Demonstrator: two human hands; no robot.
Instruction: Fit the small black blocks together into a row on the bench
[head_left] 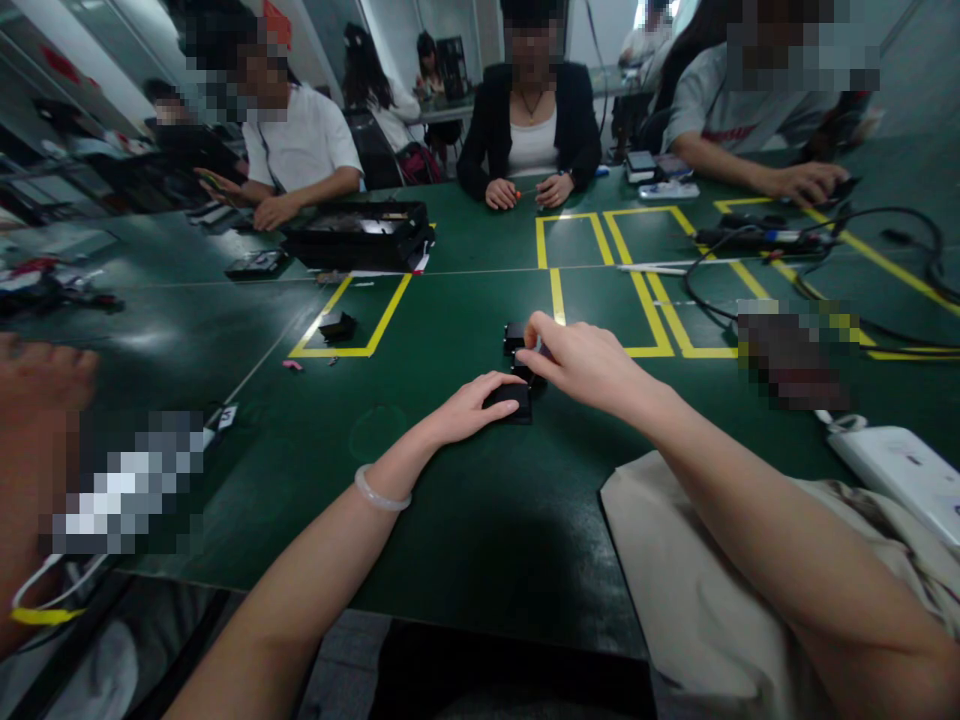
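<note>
On the green table, my left hand (476,408) holds a small black box-like part (516,404) between its thumb and fingers. A pale bangle circles that wrist. My right hand (576,358) is bent over the same spot, thumb and forefinger pinched together just above the black part. Whatever lies in that pinch is too small and dark to make out. Right beside these fingers, on the far side, sits another small black block (514,337). The right fingertips partly cover the area between the two black pieces.
Yellow tape (373,352) marks rectangles on the table (465,530). A black open bin (360,235) and a black block (337,326) lie left. Cables (750,300), a white power bank (904,470) and beige cloth (675,560) are right. Several people sit around.
</note>
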